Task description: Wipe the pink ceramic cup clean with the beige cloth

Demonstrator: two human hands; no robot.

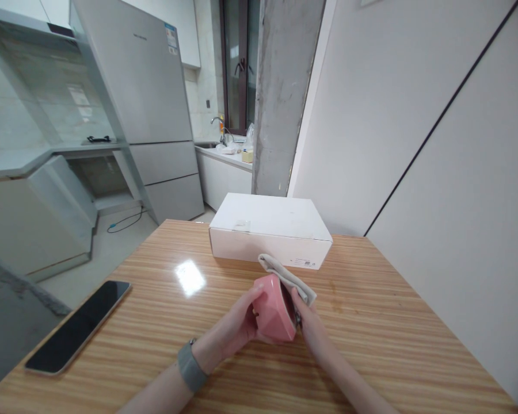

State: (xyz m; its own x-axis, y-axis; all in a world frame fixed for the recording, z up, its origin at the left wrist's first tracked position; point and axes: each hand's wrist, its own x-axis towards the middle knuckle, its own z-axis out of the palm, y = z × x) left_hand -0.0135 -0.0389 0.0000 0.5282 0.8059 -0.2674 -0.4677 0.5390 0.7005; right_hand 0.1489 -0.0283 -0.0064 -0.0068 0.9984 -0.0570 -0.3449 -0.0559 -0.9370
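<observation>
My left hand (237, 325) grips a pink faceted bowl (275, 313), tilted on its side just above the wooden table (371, 322). Its fingers wrap the bowl's left edge. My right hand (308, 322) is closed on a beige cloth (287, 276), pressing it against the bowl's open side. The cloth's loose end trails up toward the white box (270, 227). A grey band is on my left wrist.
A white cardboard box lies at the table's far edge, just behind the bowl. A dark phone (78, 325) rests face up at the table's left edge. A white wall (435, 144) runs along the right. A fridge (151, 103) and kitchen counter stand beyond.
</observation>
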